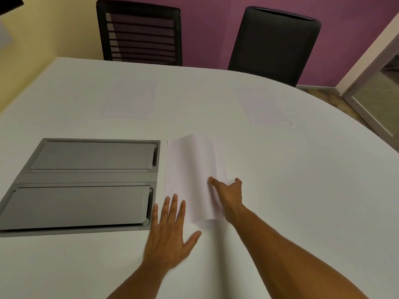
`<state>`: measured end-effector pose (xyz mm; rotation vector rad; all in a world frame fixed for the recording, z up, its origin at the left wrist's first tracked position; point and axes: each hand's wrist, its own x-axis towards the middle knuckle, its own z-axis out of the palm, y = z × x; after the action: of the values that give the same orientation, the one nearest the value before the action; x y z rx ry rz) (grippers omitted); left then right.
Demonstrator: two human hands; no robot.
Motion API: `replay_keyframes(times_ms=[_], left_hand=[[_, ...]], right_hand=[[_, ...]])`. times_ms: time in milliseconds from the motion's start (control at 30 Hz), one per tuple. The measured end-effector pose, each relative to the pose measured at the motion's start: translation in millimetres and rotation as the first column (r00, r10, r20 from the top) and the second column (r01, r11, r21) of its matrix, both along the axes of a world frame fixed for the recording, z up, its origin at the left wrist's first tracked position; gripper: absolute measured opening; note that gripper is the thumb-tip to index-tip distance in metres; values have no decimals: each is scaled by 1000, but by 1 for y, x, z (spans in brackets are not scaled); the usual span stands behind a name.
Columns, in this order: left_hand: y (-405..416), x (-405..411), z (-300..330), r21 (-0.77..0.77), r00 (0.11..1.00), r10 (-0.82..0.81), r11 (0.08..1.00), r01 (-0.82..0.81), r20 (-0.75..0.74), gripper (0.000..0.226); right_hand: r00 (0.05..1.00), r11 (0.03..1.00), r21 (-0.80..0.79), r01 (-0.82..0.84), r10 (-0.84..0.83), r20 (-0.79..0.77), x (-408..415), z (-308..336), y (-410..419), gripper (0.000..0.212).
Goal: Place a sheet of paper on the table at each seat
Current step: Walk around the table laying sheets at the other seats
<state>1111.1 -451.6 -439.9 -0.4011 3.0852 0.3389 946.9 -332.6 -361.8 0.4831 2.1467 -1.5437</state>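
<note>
A small stack of white paper lies in the middle of the white table, just right of the grey panel. My right hand pinches the right edge of the top sheet, which curls up off the stack. My left hand rests flat, fingers spread, on the stack's near left corner. One sheet lies flat before the mesh-backed chair. Another sheet lies before the solid black chair.
A grey recessed cable panel with two lids sits in the table at the left. The table's curved edge runs down the right side. A glass door stands at the far right.
</note>
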Motion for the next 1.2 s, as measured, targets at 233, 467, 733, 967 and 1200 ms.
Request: replay_keyframes(times_ms=[233, 467, 733, 967, 1200], left_hand=[[1, 0, 2, 6, 1000, 2, 1000, -2, 3, 95], [2, -1, 0, 18, 1000, 9, 1000, -9, -4, 97], [1, -4, -4, 17, 1000, -2, 1000, 2, -31, 97], [1, -3, -5, 9, 999, 1, 1000, 0, -54, 97], [1, -3, -9, 1, 999, 1, 1000, -1, -44, 97]], right_hand=[[940, 846, 454, -281, 339, -49, 6, -5, -13, 108], [726, 621, 601, -503, 681, -96, 23, -14, -23, 109], [698, 460, 791, -404, 714, -58, 52, -47, -22, 91], [682, 486, 758, -435, 727, -75, 47, -43, -27, 97], [688, 702, 554, -447, 666, -289, 33, -27, -21, 127]])
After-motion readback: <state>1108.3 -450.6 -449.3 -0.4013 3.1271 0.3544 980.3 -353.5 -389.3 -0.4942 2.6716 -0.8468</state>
